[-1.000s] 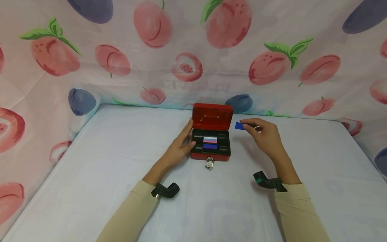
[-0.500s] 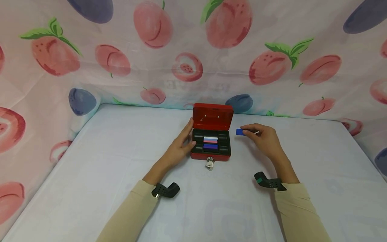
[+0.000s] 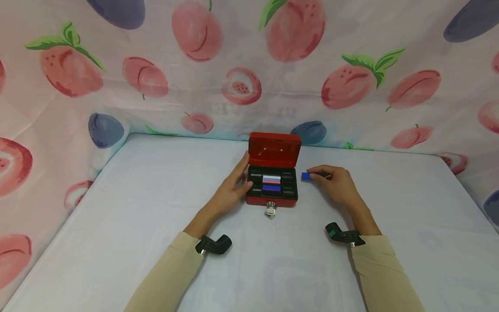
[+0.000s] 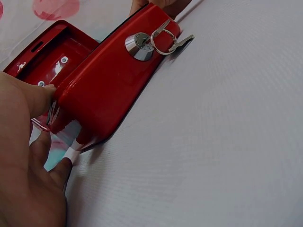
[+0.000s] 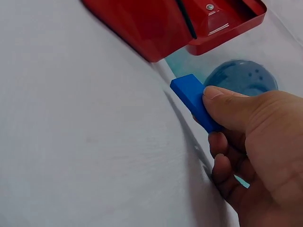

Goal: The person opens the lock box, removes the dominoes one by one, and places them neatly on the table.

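A red cash box (image 3: pixel 272 202) stands with its lid (image 3: pixel 274 149) raised and a black compartment tray (image 3: pixel 255 171) inside. In the tray's middle lie a block striped white, blue and pink (image 3: pixel 271 180) and a blue-purple block (image 3: pixel 271 189). My left hand (image 3: pixel 230 189) rests against the box's left side, fingers extended, thumb touching the rim. The right hand (image 3: pixel 335 182) pinches a flat rectangular blue block (image 5: pixel 193 97) between thumb and fingers, just right of the box and apart from it.
Keys on a ring (image 4: pixel 163 41) hang from the lock (image 4: pixel 140 46) at the box's front. A white cloth (image 3: pixel 156 182) covers the table. Behind it rises a fruit-patterned curtain (image 3: pixel 288 95).
My right hand has moved toward the front and slightly left, carrying the blue block down beside the tray. The left hand and the cash box have stayed in place.
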The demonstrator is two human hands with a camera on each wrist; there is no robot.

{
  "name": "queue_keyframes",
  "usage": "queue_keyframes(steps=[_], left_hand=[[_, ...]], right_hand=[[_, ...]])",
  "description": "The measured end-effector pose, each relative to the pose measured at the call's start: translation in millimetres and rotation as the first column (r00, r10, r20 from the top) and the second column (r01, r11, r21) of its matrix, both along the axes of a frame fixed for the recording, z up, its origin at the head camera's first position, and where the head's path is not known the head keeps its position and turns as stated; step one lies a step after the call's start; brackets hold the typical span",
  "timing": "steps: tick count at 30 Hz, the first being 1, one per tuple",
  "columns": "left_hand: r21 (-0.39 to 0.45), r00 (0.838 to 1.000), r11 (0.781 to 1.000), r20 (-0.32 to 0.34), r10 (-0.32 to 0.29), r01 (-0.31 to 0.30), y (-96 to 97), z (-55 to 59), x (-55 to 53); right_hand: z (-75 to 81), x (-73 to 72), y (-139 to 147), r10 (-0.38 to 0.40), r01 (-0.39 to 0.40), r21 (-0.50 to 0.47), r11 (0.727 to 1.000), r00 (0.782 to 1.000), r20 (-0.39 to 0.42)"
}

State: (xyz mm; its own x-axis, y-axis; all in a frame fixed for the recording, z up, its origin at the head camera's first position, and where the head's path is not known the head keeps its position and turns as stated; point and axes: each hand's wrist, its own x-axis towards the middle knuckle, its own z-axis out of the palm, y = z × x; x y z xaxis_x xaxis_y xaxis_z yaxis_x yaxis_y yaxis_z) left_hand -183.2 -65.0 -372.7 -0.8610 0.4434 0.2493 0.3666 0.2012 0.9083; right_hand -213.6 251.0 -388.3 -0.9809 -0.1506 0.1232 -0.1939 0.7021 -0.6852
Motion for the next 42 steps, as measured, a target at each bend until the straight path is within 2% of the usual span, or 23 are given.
queue_keyframes(steps=[26, 42], left_hand=[[-0.002, 1.000, 1.000, -0.003, -0.004, 0.004, -0.6, -1.1, 0.1], [-0.005, 1.000, 1.000, -0.006, -0.004, 0.004, -0.2, 1.6, 0.8]], right_hand=[[-7.4, 0.5, 6.6, -0.018, 0.019, 0.038, 0.999, 1.000, -0.011], [-9.5, 1.9, 2.2, -0.030, 0.036, 0.069, 0.997, 0.996, -0.081]])
